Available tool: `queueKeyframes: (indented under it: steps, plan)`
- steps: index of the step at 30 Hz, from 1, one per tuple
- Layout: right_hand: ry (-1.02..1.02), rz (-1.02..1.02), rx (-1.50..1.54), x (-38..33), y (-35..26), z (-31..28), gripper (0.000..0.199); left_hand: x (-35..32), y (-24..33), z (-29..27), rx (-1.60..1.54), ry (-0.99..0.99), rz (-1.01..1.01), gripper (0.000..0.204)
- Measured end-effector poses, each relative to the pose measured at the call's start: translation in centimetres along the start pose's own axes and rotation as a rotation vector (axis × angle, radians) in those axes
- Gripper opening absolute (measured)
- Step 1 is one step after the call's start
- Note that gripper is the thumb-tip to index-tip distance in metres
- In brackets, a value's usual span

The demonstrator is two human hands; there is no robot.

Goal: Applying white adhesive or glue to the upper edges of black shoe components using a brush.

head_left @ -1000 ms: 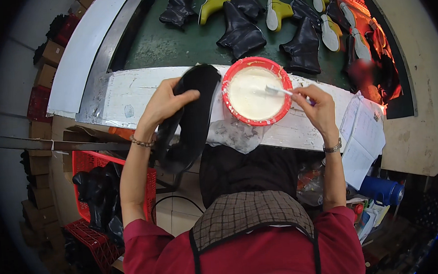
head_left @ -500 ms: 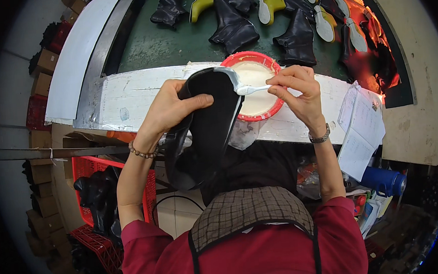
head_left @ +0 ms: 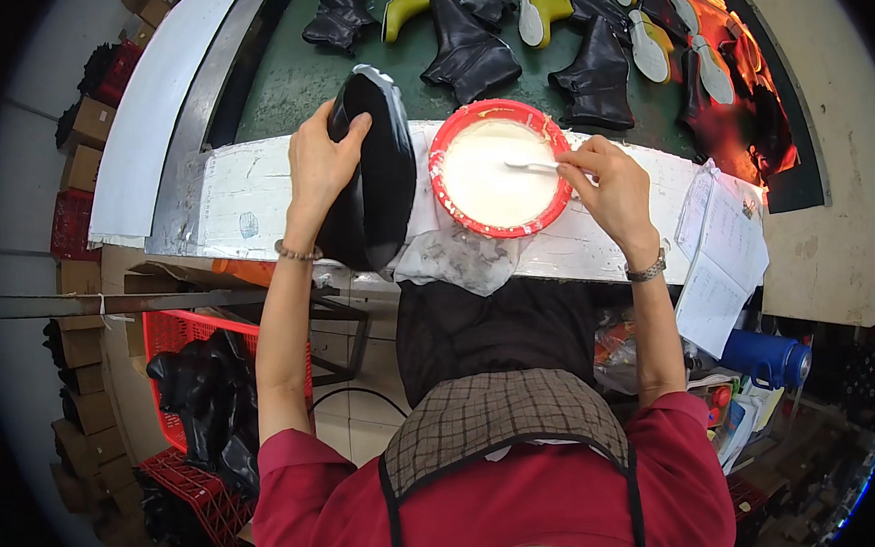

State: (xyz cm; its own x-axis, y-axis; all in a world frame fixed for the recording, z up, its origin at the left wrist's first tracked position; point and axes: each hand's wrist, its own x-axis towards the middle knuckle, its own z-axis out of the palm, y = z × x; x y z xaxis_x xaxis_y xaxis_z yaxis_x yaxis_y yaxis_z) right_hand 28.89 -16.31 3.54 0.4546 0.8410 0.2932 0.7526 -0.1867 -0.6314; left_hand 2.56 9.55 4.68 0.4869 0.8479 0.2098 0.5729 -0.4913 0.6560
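My left hand [head_left: 323, 168] grips a black boot upper [head_left: 388, 166] by its side, thumb on the dark inner face. White paste coats the far end of the upper's edge. My right hand [head_left: 613, 195] is closed round the handle of a small white brush [head_left: 531, 166], shaped like a toothbrush. The brush reaches over the rim into a red bowl [head_left: 439, 178] of creamy white glue-like paste [head_left: 487, 185], where its head is hard to make out. Paste smears cover the bowl's rim.
A smudged whitish cloth [head_left: 462, 262] lies before the bowl on the white board [head_left: 243, 200]. Beyond, black boots [head_left: 469, 51] and yellow-green ones [head_left: 540, 14] lie on a green surface. Papers [head_left: 713, 277] hang at the right; a red crate [head_left: 176, 335] holds black pieces at the left.
The boot upper has moved up and left, away from the bowl, and turned more upright. My right hand has drawn the brush off its edge and into the bowl.
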Motion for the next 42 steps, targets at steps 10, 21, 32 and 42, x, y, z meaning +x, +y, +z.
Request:
queueKeyframes:
  steps: [10,21,32,42]
  plan:
    - [-0.026,0.015,-0.208,-1.3,2.3,-0.5,0.015,-8.4,-5.9,-1.5,0.363,-0.499,0.105,0.148]
    - [0.100,0.100,0.084,-2.0,1.3,-0.2,0.013,-10.6,-5.5,0.1,0.012,-0.032,0.195,0.092]
    - [0.133,-0.071,0.398,-0.3,-1.0,0.4,0.011,-12.0,2.7,-1.3,-0.252,-0.063,0.534,0.083]
    - [0.270,-0.232,0.439,-0.2,-2.7,-0.4,0.019,-11.3,4.3,0.5,-0.368,0.152,0.417,0.085]
